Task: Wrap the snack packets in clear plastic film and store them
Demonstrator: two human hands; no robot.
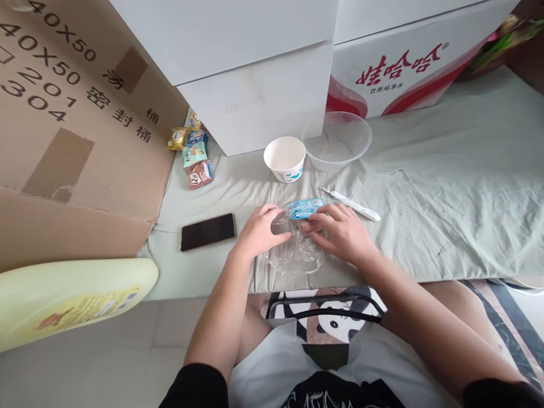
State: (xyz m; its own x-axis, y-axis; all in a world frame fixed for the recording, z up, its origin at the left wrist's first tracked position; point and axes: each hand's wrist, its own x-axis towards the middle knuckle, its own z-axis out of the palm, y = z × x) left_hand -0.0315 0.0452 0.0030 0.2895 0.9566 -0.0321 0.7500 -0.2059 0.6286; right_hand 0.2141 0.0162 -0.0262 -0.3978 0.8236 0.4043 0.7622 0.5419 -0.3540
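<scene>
My left hand [264, 229] is curved like a C, thumb and fingers apart, at the left side of a crumpled clear plastic bag [297, 258]. From the other side, the fingers of my right hand [340, 229] close on a small reddish-brown packet [304, 226] lying at the bag; its kind is unclear. A light blue printed packet [302, 208] lies just beyond, close to my right fingertips. Behind that hand, a white utility knife [352, 204] rests slantwise on the cloth with its tip pointing away to the left.
A black phone [208, 231] lies left. Beyond my hands stand a white paper bowl [285, 158] and a clear plastic bowl [340, 141], before white boxes [263, 107]. Several small snack packets [196, 153] lie beside a brown carton [80, 158]. A pale yellow bottle [76, 300] juts in left.
</scene>
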